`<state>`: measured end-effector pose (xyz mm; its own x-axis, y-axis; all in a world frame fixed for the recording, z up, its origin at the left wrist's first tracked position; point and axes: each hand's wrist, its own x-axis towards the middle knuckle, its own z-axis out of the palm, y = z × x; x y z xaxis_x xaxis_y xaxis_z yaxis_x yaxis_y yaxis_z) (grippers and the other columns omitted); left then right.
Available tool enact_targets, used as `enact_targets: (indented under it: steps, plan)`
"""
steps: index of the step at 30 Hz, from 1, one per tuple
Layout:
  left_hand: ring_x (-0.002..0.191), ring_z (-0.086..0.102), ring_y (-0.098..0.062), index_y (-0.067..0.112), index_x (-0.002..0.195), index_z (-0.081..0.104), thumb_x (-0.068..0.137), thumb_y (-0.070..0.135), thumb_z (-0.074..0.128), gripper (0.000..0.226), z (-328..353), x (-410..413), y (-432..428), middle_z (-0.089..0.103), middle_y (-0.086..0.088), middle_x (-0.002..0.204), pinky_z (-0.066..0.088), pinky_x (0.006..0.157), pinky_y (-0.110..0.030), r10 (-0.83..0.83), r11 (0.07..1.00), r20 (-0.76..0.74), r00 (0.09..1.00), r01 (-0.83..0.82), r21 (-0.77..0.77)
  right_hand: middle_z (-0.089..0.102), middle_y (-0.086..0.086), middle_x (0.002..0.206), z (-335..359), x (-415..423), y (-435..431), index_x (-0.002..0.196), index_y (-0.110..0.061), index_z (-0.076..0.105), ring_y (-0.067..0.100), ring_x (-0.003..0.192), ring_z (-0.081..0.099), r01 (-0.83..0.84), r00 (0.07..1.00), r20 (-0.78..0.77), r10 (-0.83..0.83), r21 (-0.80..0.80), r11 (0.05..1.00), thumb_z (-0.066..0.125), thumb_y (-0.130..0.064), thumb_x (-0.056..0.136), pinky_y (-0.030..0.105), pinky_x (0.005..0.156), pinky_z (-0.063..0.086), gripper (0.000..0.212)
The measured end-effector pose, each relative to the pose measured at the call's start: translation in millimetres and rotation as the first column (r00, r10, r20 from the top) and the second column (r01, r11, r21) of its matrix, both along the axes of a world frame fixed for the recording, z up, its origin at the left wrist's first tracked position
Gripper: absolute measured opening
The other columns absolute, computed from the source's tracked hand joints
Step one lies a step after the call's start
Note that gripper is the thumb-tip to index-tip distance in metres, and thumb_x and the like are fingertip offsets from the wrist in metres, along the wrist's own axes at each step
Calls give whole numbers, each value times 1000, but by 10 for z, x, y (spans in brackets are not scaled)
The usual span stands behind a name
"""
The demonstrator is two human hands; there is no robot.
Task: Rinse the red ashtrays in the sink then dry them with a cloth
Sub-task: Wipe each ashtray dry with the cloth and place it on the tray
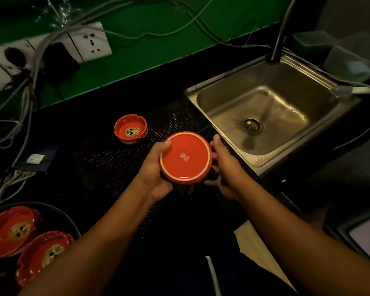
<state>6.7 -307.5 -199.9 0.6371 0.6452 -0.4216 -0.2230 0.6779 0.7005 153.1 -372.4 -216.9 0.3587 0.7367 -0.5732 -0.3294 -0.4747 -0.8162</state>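
Upturned ashtray [185, 157] gripped between left hand [154, 167], right hand [224, 167]

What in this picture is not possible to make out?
Head view:
Held ashtray: its inside faces down, hidden.
Right hand: fingertips behind the ashtray, grip unclear.
Faucet: top cut off by the upper edge.
Lower-left ashtrays: blurred, one cut by the left edge.
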Motion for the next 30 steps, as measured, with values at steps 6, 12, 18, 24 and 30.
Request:
enact_targets:
  steps: [6,12,18,24,30]
  plan:
    - [84,69,-22,17,102,66,95,42,41,36,-44,77,-18,74,-6,90,53,79,-39,58,986,-266,962,-14,163,66,17,120,4,-129,-52,124,-16,62,36,108,63,-16,836,-547,36,40,999,31,-80,81,49,86,52,83]
    - [99,68,-24,14,110,64,97,37,43,34,-99,22,42,72,-12,105,52,90,-37,2,964,-419,908,109,242,68,15,117,-89,-83,-78,120,-16,66,30,106,64,26,860,-509,-28,-11,1000,39,-75,83,43,91,50,76]
    - [113,59,-36,6,126,57,77,35,64,57,-87,5,48,63,-18,122,42,101,-51,-41,999,-251,967,48,24,72,12,106,-74,-84,-62,110,-13,69,26,100,68,137,948,-298,-110,70,988,42,-67,86,39,88,53,65]
    - [110,54,-30,5,110,59,82,10,58,28,8,56,86,62,-12,108,40,103,-48,-125,979,-231,965,158,130,73,10,83,-88,64,-26,91,-8,65,25,79,70,352,923,128,-363,104,930,52,-45,94,37,73,56,40]
    - [88,70,-29,6,95,69,83,63,43,64,35,76,78,72,-17,90,54,84,-44,17,974,-412,911,78,214,68,3,91,100,272,-30,90,-20,60,20,90,68,420,864,153,-480,308,854,55,-35,95,40,79,58,17]
